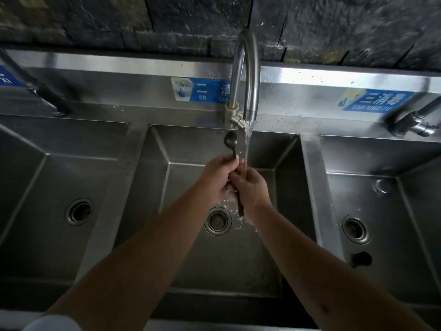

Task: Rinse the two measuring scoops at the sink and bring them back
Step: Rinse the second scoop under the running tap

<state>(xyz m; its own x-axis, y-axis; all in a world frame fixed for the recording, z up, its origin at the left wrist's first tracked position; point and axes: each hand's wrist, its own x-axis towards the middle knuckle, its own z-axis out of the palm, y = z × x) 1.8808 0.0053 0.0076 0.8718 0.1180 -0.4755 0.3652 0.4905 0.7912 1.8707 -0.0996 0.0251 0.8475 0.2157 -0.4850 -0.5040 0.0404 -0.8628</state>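
Both hands meet over the middle sink basin [181, 144], under the running faucet [248, 75]. My left hand [218, 174] grips the handle of a dark measuring scoop [230, 140] whose bowl points up and away, just left of the water stream. My right hand [250, 187] is closed around a second dark scoop [240, 209]; only its handle end shows below the palm, and its bowl is hidden between the hands. The water stream [247, 144] falls onto my right hand and splashes around the drain [217, 220].
The steel unit has three basins: a left one [35, 168] with its drain [79, 211] and a right one [386, 187] with its drain [356, 229]. More faucets stand at far left [43, 94] and far right [415, 120]. Blue labels [377, 100] sit on the backsplash below a dark wall.
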